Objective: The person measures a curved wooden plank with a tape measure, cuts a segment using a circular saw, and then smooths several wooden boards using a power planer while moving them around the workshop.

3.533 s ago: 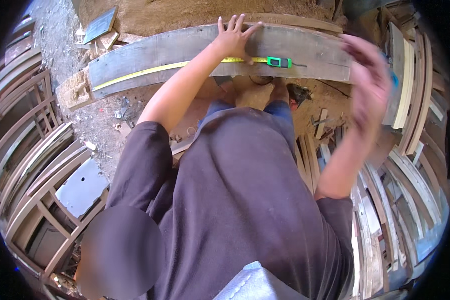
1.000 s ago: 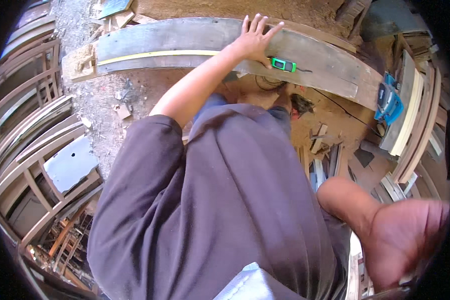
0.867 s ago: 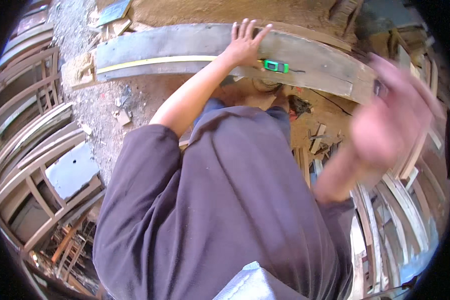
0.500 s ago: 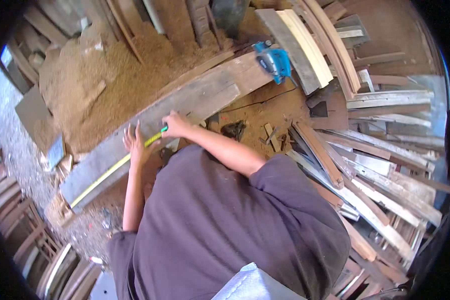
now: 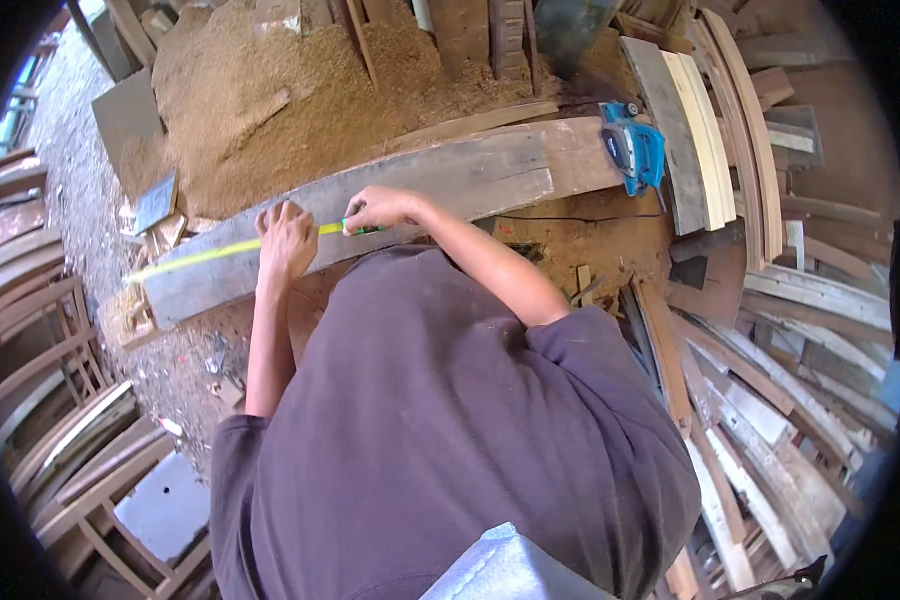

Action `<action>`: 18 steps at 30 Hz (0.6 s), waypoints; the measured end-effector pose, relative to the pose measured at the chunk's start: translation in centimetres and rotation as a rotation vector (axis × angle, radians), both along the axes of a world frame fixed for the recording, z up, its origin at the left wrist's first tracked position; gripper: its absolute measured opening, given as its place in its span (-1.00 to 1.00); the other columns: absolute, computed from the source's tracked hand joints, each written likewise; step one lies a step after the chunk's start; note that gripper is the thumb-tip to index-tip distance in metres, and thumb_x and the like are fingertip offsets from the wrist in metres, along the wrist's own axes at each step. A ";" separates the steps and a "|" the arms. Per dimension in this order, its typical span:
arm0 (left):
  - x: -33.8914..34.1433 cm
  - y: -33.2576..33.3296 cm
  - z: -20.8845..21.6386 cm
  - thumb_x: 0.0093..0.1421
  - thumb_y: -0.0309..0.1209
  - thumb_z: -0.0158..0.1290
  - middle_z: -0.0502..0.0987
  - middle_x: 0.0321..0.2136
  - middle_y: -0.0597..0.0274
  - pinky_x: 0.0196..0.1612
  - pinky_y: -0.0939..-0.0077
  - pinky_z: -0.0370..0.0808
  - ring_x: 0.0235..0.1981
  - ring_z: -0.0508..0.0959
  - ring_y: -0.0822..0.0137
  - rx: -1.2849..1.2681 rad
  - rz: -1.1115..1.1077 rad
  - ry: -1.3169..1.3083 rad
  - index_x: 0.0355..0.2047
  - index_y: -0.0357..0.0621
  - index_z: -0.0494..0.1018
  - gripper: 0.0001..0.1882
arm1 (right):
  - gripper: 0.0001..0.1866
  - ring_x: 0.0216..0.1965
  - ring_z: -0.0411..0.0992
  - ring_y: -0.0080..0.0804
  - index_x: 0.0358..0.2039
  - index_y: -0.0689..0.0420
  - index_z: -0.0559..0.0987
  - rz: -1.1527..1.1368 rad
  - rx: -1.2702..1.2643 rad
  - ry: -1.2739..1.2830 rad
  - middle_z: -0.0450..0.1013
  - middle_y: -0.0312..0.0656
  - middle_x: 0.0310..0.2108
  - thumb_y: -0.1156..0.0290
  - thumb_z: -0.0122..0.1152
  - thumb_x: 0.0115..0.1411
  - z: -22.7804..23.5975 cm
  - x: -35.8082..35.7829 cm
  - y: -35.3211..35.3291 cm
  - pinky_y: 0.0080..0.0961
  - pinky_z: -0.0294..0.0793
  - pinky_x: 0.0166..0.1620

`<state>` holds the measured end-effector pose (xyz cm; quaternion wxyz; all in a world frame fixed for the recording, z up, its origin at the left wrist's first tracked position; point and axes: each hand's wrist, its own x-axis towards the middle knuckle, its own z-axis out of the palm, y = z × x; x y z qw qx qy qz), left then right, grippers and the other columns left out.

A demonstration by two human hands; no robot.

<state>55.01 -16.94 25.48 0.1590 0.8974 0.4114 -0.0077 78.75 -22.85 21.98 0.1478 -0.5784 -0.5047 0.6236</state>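
Note:
A long grey wooden plank (image 5: pixel 450 175) lies across in front of me. Along its left part stretches the yellow blade of a tape measure (image 5: pixel 210 258), its far end reaching the plank's left end. My right hand (image 5: pixel 380 207) grips the green and black tape case near the plank's front edge. Over the blade, left of the case, my left hand (image 5: pixel 288 242) is closed with curled fingers, seemingly gripping the blade; its fingertips are partly hidden. A blue electric planer (image 5: pixel 632 150) rests at the plank's right end.
Brown sawdust (image 5: pixel 220 90) is heaped behind the plank. Light and dark boards (image 5: pixel 705 150) lean at the right, past the planer. Wood offcuts (image 5: pixel 760 440) crowd the right side. Wooden frames (image 5: pixel 50 330) stand at the left. A cable (image 5: pixel 570 218) runs by the planer.
The view has turned, so the plank lies more level and further up. My left hand's spread fingers have curled in over the tape. The right hand still holds the case.

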 end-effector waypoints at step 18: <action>20.1 -11.5 -3.8 0.25 -0.24 0.21 0.43 0.21 0.09 0.36 -0.10 0.22 0.37 0.25 -0.08 -0.120 0.111 -0.449 0.15 0.01 0.48 -0.54 | -0.37 0.04 0.51 0.06 0.12 0.09 0.60 -0.418 0.287 -0.961 0.55 0.01 0.03 0.07 0.54 0.09 -1.8 34.5 -16.8 -0.09 0.48 0.11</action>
